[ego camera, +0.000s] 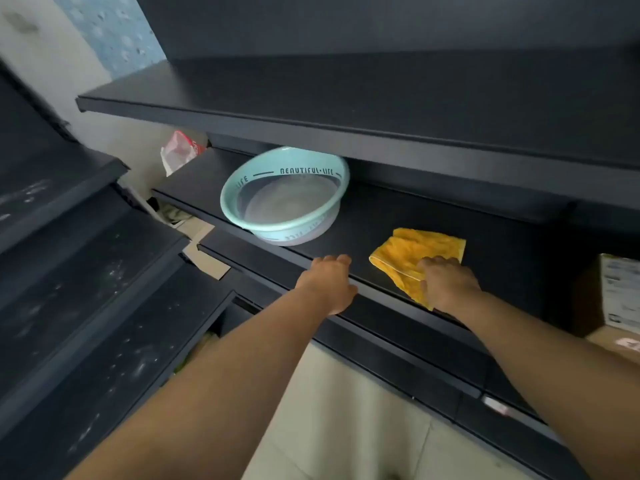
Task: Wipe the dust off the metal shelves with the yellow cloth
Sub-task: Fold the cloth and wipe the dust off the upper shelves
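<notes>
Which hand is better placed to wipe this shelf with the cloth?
The right hand: it presses the yellow cloth onto the shelf. The left hand rests on the front edge, off the cloth.

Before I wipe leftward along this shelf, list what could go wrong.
1. The basin appears to hold water and sits at the front edge of the shelf, left of the yellow cloth. A leftward sweep by the right hand might knock it and spill.
2. The left hand rests on that same edge, between cloth and basin, so the cloth may bunch against it.
</notes>
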A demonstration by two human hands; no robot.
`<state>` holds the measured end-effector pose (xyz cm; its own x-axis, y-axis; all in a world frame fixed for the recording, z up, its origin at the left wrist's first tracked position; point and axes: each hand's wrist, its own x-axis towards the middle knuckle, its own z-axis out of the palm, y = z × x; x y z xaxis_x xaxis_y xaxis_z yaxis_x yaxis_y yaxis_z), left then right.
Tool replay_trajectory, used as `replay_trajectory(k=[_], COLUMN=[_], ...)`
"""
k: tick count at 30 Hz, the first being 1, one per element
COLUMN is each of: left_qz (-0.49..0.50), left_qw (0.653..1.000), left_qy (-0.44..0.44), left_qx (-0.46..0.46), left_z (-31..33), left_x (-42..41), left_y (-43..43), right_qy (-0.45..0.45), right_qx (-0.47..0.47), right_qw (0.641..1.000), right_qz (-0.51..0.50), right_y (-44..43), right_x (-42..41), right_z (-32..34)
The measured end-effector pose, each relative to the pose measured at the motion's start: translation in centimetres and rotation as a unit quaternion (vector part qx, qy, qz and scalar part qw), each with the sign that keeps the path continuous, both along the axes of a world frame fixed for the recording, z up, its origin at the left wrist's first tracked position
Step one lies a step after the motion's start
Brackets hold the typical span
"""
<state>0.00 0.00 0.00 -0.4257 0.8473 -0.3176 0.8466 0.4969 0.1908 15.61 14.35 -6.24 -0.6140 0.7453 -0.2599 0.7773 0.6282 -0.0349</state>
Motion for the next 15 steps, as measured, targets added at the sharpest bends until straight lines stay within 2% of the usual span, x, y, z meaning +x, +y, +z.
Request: replay_trajectory(k=[5,11,15], left_qz=[0.011,0.016,0.035], left_qw=[1.0,1.0,0.999], left_qy=[-0.006,-0.005,-0.008], left_qx=[-0.021,-0.013,0.004], left_z=[-1.0,-1.8,-1.7], left_x=[-0.1,-0.8,-1.6], left_y=[1.1,0.6,-0.3], right_qy=[0.01,-0.007,-0.038], right_qx=[-0.064,0.005,0.037], right_qw=[0.997,0.998,0.998], right_qz=[-0.036,-0.059,-0.027], right_y=[0.5,0.4,0.6], right_x=[0.0,-0.4,0.0], right_z=[-2.1,-2.8,-2.8])
